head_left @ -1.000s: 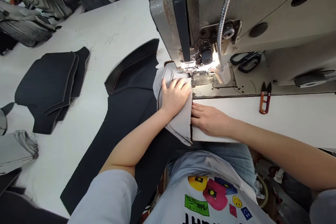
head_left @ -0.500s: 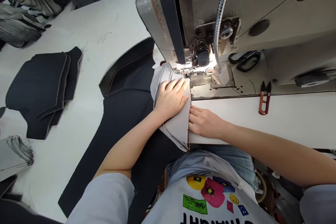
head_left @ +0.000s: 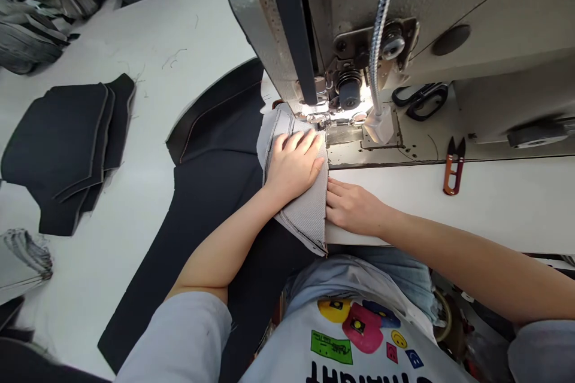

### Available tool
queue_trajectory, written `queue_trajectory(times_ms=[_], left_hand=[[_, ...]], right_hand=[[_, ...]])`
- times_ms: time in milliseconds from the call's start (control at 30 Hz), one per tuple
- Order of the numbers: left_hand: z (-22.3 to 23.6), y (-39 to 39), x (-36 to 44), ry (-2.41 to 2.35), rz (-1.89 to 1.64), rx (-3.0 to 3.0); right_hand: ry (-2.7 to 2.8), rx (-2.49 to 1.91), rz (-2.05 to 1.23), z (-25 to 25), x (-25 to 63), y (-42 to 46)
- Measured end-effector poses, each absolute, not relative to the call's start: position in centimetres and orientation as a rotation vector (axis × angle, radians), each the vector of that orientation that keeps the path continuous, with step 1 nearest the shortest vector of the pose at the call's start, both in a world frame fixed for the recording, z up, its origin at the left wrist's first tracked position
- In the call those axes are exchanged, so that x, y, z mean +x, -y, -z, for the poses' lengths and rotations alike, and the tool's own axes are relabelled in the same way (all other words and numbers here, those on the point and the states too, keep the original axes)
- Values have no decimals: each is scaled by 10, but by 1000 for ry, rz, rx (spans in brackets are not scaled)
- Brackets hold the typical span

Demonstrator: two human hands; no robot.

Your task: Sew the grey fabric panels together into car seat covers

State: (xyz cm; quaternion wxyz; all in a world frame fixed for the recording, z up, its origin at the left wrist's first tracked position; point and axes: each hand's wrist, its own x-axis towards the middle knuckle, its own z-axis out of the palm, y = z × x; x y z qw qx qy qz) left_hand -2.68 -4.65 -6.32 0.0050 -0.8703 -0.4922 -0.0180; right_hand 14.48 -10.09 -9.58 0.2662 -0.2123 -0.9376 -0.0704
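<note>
My left hand (head_left: 296, 164) lies flat with fingers a little spread on a light grey mesh-textured fabric piece (head_left: 305, 209), pressing it down just in front of the sewing machine's needle area (head_left: 321, 122). Close by, my right hand (head_left: 354, 208) is at the fabric's right edge, its fingers together and curled against that edge; the fingertips and thumb are partly hidden. Joined to or under the grey piece is a large black fabric panel (head_left: 211, 203) with a stitched curved band (head_left: 211, 111). It hangs over the table's front edge.
The machine head (head_left: 265, 24) rises above the work. Black scissors (head_left: 424, 100) lie on its bed, and red thread snips (head_left: 454, 166) rest at the right. Stacked black pieces (head_left: 67, 137) and a grey folded bundle (head_left: 24, 263) sit on the white table (head_left: 148, 30).
The grey fabric's near corner has shifted very slightly right, with both hands keeping their places on it. The view has moved a little, so the black stack appears further left.
</note>
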Motion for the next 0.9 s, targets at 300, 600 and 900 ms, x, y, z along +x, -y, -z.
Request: queue_trajectory(times_ms=[300,600,900], left_hand=[[64,45,-31,1509,86,-2749],[64,47,-26,1550,54,-2701],[59,45,-21,1591,25,-2700]], right_hand=[[2525,-587,166,98,145,100],[2511,-567,133,98,145,99],[2507,-592,120,96,146,97]])
